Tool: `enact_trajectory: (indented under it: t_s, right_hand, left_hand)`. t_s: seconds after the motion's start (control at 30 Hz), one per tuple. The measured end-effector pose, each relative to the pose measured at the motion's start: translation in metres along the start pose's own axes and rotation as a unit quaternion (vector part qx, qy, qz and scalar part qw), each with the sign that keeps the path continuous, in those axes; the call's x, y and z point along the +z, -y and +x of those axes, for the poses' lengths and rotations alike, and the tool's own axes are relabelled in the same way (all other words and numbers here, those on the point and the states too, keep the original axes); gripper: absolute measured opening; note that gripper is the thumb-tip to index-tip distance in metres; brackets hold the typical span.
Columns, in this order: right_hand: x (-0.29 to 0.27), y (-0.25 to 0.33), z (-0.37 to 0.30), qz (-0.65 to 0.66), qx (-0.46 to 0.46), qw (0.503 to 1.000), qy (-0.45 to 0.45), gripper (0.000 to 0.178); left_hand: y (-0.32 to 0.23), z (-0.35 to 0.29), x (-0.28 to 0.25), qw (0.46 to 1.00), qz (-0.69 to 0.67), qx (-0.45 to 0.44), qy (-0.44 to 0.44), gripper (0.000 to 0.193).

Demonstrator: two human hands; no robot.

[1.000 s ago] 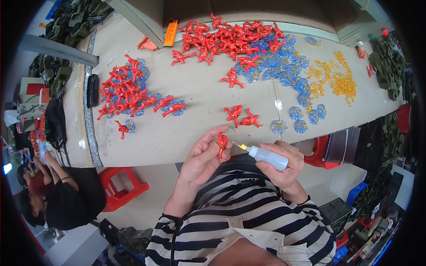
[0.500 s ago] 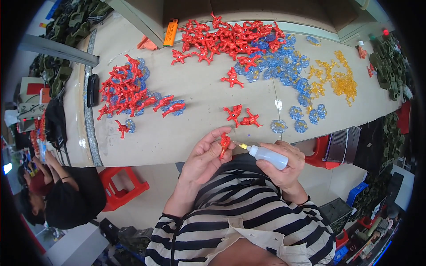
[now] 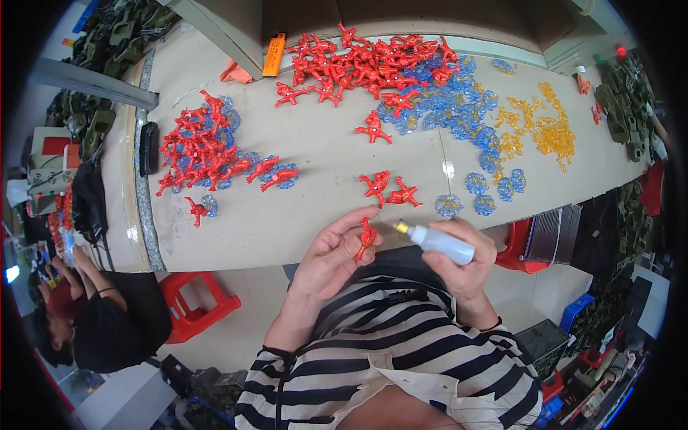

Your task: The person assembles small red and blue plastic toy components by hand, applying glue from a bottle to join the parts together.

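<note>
Between its thumb and fingers, my left hand point(image 3: 332, 252) pinches a small red figure point(image 3: 366, 239) at the table's near edge. My right hand point(image 3: 464, 259) is wrapped round a translucent squeeze bottle point(image 3: 446, 246) with a yellow-ringed nozzle, which points left and stands apart from the figure. Just beyond the hands, two more red figures point(image 3: 388, 189) lie on the table. Several clear blue pieces point(image 3: 476, 183) are to the right of them. A single red figure point(image 3: 373, 127) lies farther back.
Red figures point(image 3: 365, 64) are heaped at the back, beside piles of blue pieces point(image 3: 466, 107) and yellow pieces point(image 3: 555, 129). At the left is a heap of red figures with blue parts point(image 3: 201, 150). A red stool point(image 3: 197, 304) stands below the table's left side; a person point(image 3: 107, 315) sits nearby.
My right hand has drawn the bottle's nozzle back to the right and slightly up, away from the red figure. My left hand still holds the figure, tilted a little differently.
</note>
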State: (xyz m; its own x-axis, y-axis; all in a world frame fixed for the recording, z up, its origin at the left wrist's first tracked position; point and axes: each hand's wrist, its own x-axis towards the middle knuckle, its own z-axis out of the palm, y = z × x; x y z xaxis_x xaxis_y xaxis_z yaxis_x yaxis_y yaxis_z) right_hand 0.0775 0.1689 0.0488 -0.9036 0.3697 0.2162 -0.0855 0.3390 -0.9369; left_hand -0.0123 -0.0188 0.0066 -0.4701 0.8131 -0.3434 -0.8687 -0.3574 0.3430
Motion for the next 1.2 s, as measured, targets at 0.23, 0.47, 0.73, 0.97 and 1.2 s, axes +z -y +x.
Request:
enact_trajectory:
  t_s: [0.23, 0.47, 0.73, 0.97, 1.2]
  right_hand:
    - [0.007, -0.020, 0.037, -0.074, 0.046, 0.995, -0.050, 0.031]
    - [0.007, -0.026, 0.048, -0.112, 0.099, 0.988, -0.036, 0.029]
    - [-0.030, -0.009, 0.019, -0.224, 0.167, 0.959, 0.049, 0.030]
    - [-0.018, -0.010, 0.011, -0.197, 0.135, 0.971, 0.030, 0.034]
    - [-0.017, -0.005, 0.005, 0.058, 0.146, 0.972, 0.174, 0.044]
  left_hand:
    - [-0.001, -0.003, 0.007, 0.997, 0.064, 0.027, -0.035, 0.041]
    - [0.001, -0.002, 0.007, 0.997, 0.064, 0.026, -0.035, 0.035]
    - [0.004, 0.002, 0.009, 0.996, 0.081, 0.010, -0.027, 0.033]
    - [0.009, 0.008, 0.019, 0.996, 0.094, -0.001, -0.003, 0.032]
    - [0.013, 0.010, 0.016, 0.997, 0.055, -0.017, 0.044, 0.029]
